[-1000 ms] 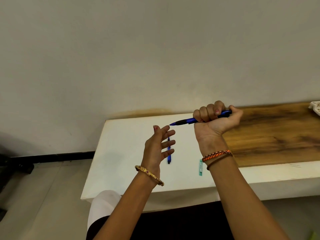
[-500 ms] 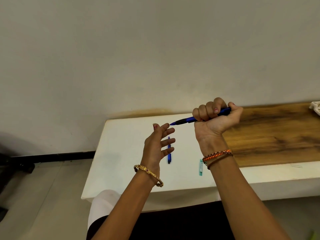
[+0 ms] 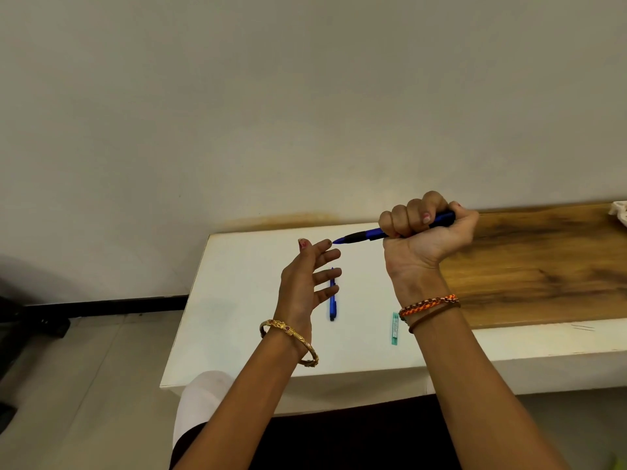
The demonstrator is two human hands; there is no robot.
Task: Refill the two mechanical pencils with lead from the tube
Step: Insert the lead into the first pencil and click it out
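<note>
Fingers first: the right hand (image 3: 425, 239) has all four fingers and the thumb wrapped tight around a blue mechanical pencil (image 3: 373, 235), fist-style, with the thumb sitting up at the back end by the clicker. That pencil lies nearly level in the air, black grip section and tip aimed left. The left hand (image 3: 307, 283) is loose, fingers spread and fairly straight, gripping nothing, palm turned toward the tip. Its forefinger (image 3: 325, 245) is right up against the pencil's point, touching or as good as.

Only the head view to go on, so the rest comes from there too. The second blue pencil (image 3: 333, 300) lies flat on the white table (image 3: 237, 300), just behind the left hand's fingers and partly hidden by them. The teal lead tube (image 3: 394, 329) lies on the table too, near the front edge, right beside the right wrist, and nobody's touching it.

My read: this looks like the checking bit, clicking the pencil against a fingertip to see if lead comes out. I can't make out any lead, too thin to see. Next move probably means putting this one down gently and going for the other pencil or the tube, and those leads snap easily, so light fingers.
</note>
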